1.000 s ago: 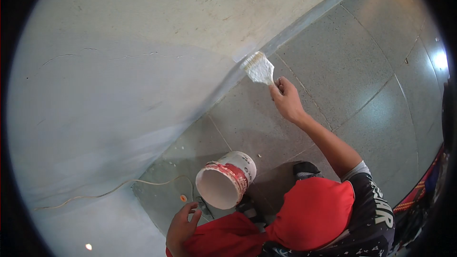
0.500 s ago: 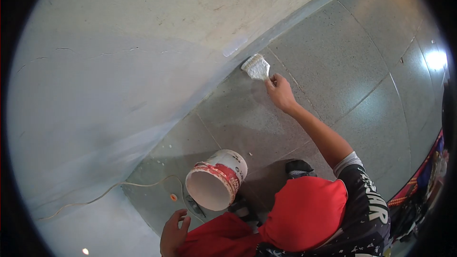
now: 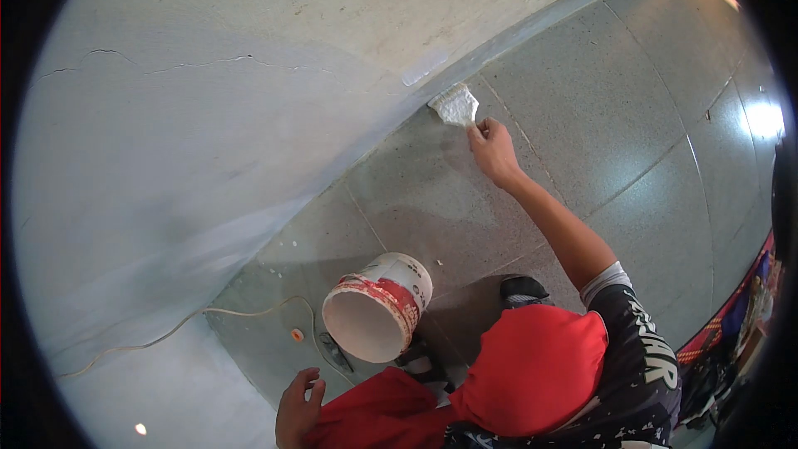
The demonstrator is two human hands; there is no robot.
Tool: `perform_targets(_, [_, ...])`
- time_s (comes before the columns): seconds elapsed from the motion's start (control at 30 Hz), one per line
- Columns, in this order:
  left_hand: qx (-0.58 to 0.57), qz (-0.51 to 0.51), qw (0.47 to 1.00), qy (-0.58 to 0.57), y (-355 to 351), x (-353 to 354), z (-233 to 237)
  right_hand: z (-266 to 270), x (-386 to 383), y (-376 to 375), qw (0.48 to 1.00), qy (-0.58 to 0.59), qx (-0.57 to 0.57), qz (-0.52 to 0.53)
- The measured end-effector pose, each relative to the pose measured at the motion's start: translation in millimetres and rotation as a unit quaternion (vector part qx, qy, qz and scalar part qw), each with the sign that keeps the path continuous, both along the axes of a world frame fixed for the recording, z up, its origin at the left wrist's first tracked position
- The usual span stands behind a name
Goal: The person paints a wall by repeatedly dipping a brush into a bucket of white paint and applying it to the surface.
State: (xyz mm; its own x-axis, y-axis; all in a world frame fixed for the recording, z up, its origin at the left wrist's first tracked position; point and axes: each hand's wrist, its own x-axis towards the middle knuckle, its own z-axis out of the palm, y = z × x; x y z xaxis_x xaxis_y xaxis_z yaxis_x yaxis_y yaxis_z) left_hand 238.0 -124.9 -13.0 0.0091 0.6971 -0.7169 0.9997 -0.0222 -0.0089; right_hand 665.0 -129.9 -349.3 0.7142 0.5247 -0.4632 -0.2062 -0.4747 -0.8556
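My right hand (image 3: 490,148) grips the handle of a wide brush (image 3: 455,106) with whitish paint on it. The bristle end meets the foot of the wall (image 3: 208,141), along the edge of the floor. My left hand (image 3: 299,406) is beside my red-clad knee at the bottom, its fingers apart and holding nothing. Between my hands a white and red paint bucket (image 3: 397,283) stands on the floor with its wide opening facing the view; its inside looks whitish.
Grey tiles (image 3: 632,108) cover the floor. A pale cable (image 3: 166,334) runs from the wall past a small orange ring (image 3: 297,335) and a dark tool (image 3: 335,351) beside the bucket. Colourful cloth and assorted items (image 3: 736,316) lie at the right edge.
The brush and my right hand have shifted slightly up and right along the wall's foot. The view has moved a little. My left hand stays near my knee.
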Motion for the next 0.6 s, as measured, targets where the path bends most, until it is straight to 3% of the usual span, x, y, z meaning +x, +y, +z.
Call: perform_targets(0.6, [0.005,-0.016,1.000,-0.011,1,-3,1,11,-5,-2,1.000,0.012,-0.012,0.010])
